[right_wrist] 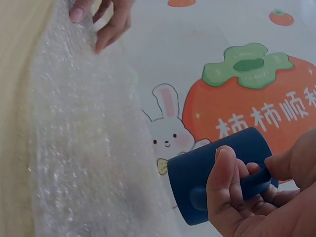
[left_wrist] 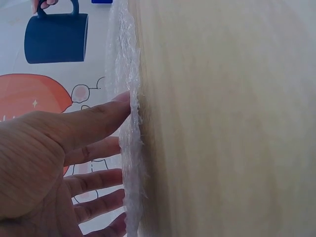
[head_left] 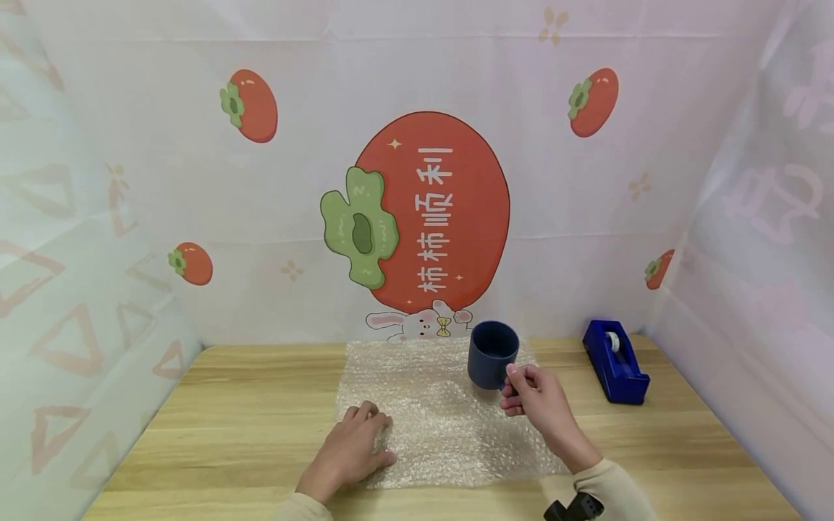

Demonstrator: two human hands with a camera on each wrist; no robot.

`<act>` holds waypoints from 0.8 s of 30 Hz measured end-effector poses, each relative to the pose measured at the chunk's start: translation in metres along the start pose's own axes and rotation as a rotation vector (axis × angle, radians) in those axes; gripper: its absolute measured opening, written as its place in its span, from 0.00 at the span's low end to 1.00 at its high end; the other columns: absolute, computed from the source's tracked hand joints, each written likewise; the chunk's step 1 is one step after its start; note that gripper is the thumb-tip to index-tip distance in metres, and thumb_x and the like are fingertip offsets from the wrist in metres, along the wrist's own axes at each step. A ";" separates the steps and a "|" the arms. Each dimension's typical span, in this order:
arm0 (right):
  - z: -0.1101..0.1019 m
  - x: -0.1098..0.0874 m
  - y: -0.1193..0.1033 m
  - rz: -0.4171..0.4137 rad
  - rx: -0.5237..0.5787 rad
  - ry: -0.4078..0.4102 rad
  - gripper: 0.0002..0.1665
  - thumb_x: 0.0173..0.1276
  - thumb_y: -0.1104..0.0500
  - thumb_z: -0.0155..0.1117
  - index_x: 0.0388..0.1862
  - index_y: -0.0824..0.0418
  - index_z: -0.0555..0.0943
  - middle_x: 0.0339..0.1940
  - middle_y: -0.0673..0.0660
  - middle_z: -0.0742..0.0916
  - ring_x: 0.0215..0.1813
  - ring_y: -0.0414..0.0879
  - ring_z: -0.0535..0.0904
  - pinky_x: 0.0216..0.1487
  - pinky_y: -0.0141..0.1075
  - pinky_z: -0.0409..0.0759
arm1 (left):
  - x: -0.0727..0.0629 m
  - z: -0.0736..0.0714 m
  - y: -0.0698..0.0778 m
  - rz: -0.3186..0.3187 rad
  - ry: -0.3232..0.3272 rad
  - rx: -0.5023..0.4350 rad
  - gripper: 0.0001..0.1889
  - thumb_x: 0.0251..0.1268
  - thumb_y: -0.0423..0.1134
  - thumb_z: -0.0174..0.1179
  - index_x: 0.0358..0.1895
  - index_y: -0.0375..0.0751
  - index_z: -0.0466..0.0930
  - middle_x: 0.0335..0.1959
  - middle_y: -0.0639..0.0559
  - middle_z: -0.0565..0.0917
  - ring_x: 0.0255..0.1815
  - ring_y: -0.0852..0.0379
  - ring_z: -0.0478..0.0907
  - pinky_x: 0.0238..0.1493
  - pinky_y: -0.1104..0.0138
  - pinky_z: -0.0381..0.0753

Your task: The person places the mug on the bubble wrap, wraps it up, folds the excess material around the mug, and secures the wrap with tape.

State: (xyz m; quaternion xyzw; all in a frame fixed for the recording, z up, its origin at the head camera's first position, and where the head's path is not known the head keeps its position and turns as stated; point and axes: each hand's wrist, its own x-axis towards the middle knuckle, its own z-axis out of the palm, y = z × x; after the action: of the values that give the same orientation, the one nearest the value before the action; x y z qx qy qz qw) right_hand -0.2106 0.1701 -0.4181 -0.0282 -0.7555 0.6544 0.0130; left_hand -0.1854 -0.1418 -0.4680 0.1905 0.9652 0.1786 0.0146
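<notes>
A dark blue mug (head_left: pixel 490 362) is held upright by its handle in my right hand (head_left: pixel 542 405), above the back right part of a sheet of bubble wrap (head_left: pixel 443 434). In the right wrist view the fingers curl round the mug's handle (right_wrist: pixel 256 181). My left hand (head_left: pixel 352 445) rests its spread fingertips on the left side of the bubble wrap. From the left wrist view, the thumb and fingers of that hand (left_wrist: pixel 94 128) touch the sheet's surface without gripping it. The sheet lies flat on the wooden table.
To the right on the table (head_left: pixel 241 405) stands a blue tape dispenser (head_left: pixel 615 362) with a roll of tape in it. A white backdrop (head_left: pixel 417 72) printed with persimmons rises behind the table's back edge, and hanging sheets flank both sides.
</notes>
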 end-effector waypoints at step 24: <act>0.045 -0.007 0.020 -0.012 0.040 -0.163 0.18 0.81 0.59 0.54 0.39 0.76 0.75 0.29 0.59 0.82 0.25 0.47 0.83 0.29 0.37 0.85 | 0.000 -0.003 0.002 0.007 0.011 0.003 0.27 0.55 0.50 0.75 0.54 0.37 0.83 0.53 0.42 0.75 0.54 0.39 0.73 0.46 0.45 0.79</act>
State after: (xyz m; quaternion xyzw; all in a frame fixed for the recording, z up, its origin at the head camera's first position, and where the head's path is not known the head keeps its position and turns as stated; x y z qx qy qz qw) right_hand -0.2061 0.1285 -0.4439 0.0299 -0.7411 0.6692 -0.0443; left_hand -0.1850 -0.1414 -0.4650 0.1929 0.9648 0.1783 0.0082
